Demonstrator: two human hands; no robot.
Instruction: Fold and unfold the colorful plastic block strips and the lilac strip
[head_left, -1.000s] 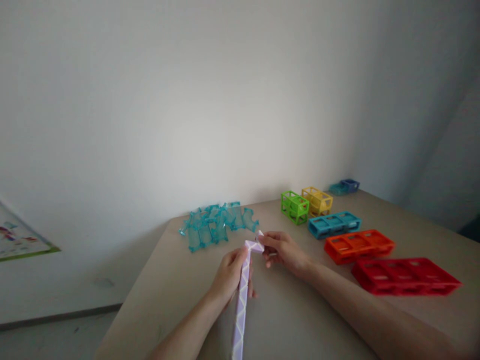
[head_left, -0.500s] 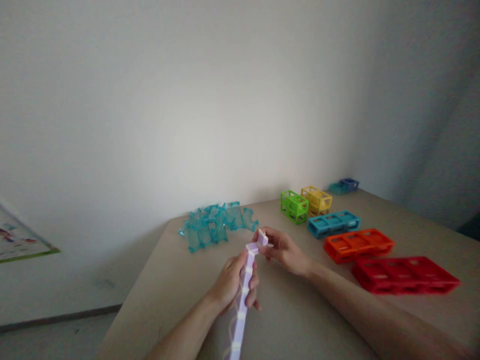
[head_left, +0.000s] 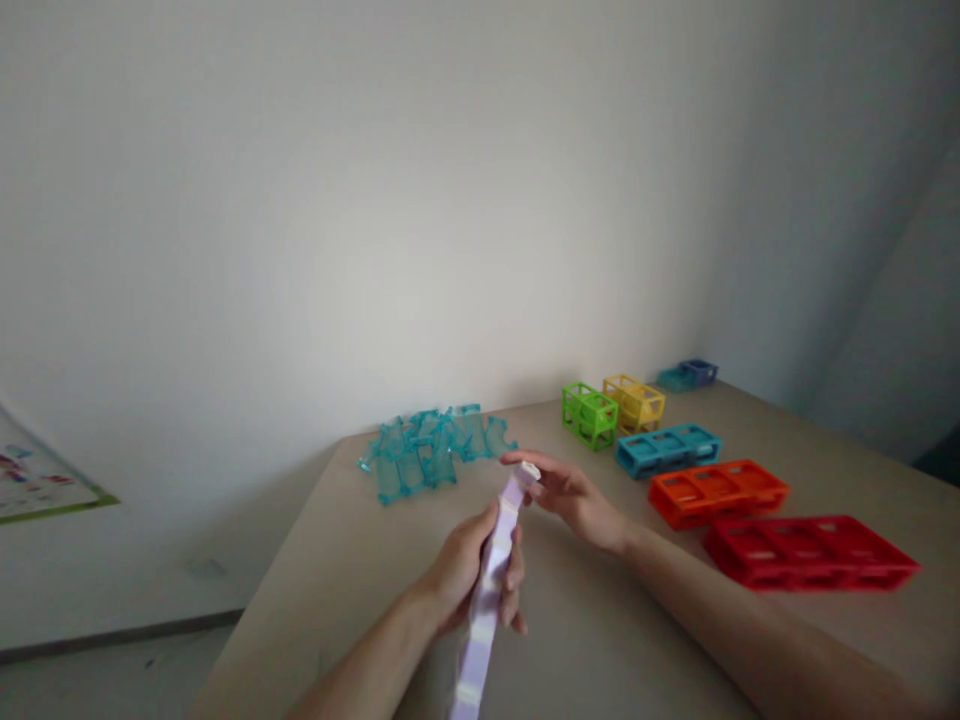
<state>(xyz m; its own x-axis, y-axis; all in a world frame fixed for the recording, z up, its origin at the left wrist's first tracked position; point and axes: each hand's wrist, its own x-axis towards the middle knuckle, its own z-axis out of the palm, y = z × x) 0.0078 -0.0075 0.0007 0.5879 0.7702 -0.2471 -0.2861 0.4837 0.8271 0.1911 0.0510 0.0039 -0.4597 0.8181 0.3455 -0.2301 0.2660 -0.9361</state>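
the left hand is closed around a long, thin, pale purple and white segmented stick, thumb along one side and fingertips showing on the other. the stick is held slantwise above a beige, flat-topped table, its lower end running out of view (the lower part is rather blurred). the right hand has its fingers bent about the far tip; whether they pinch it or only touch it, i cannot tell. beyond the hands lies a cluster of see-through teal plastic pieces. to the right sit a red, three-opening rectangular frame, an orange one like it, a blue one, a bright green box-shaped open frame and a yellow box-shaped open frame.
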